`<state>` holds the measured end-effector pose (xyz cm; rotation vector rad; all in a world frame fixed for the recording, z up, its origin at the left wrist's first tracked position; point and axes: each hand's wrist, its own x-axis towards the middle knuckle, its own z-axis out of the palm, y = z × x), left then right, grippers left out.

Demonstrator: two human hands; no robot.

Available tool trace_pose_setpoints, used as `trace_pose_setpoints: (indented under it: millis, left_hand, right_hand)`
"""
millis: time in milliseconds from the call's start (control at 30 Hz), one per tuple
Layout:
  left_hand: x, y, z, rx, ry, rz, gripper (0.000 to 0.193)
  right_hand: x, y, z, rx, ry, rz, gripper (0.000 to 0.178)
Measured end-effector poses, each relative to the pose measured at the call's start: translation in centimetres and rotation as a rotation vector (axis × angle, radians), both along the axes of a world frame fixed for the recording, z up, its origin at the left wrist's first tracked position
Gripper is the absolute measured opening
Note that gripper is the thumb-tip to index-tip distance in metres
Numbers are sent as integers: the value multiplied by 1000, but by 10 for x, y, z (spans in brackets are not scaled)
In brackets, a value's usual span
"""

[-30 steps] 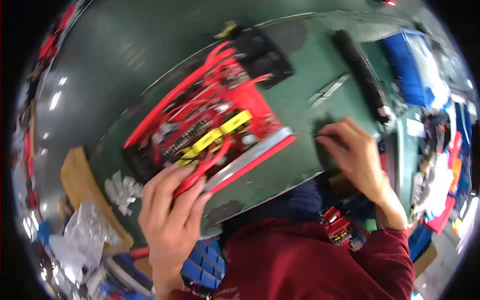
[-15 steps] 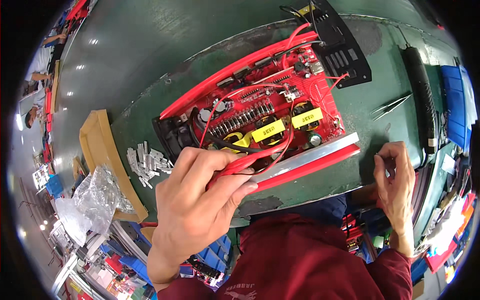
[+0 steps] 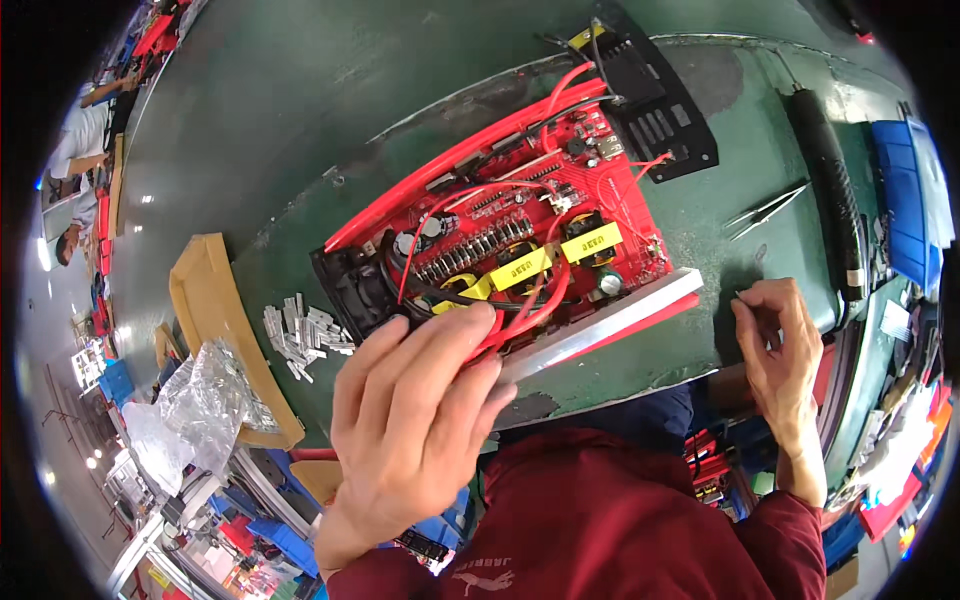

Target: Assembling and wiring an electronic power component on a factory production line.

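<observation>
An opened red electronic unit (image 3: 640, 215) lies on the green work surface, with its red circuit board, yellow-labelled coils and capacitors exposed. My left hand (image 3: 415, 410) is at its near left corner, fingers bent round thick red wires (image 3: 540, 310) that loop over the board. How tightly it grips them is partly hidden. A silver metal bar (image 3: 620, 318) runs along the unit's near side, its left end by my left thumb. My right hand (image 3: 785, 345) rests near the table's front edge, right of the unit, fingers curled with thumb and fingertips together. Whatever is between them, if anything, cannot be made out.
A black perforated end panel (image 3: 665, 130) hangs by wires at the far right. Tweezers (image 3: 768, 210), a black rod-shaped tool (image 3: 828, 180) and a blue bin (image 3: 905, 205) lie rightward. Small silver strips (image 3: 302, 335), a cardboard tray (image 3: 205, 270) and clear plastic bags (image 3: 205, 395) are left.
The whole view has shifted slightly. My left hand has lowered the red wires toward the board, and its fingers have straightened somewhat. My right hand keeps nearly the same pose.
</observation>
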<state>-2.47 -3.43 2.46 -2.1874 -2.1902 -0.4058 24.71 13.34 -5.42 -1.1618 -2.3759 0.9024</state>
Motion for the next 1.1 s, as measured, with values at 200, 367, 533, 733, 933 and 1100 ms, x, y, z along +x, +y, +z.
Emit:
trace_pose_setpoints:
  millis: [200, 367, 533, 733, 933, 1100]
  left_hand:
    - [6, -14, 21, 170, -428, 295, 17]
    - [0, -6, 19, 242, -898, 324, 14]
    - [15, 0, 24, 281, -1167, 319, 20]
    - [29, 10, 23, 354, -1117, 226, 20]
    - [39, 17, 23, 352, -1087, 183, 18]
    - [50, 30, 17, 298, -904, 105, 12]
  right_hand:
    - [-4, 4, 0, 77, 94, 16, 22]
    - [-3, 0, 8, 156, 135, -3, 24]
    - [5, -11, 28, 183, 149, 38, 24]
    - [9, -22, 36, 208, 214, 53, 24]
    - [-15, -37, 64, 225, 454, 232, 24]
    - [-31, -24, 85, 602, 564, 457, 36]
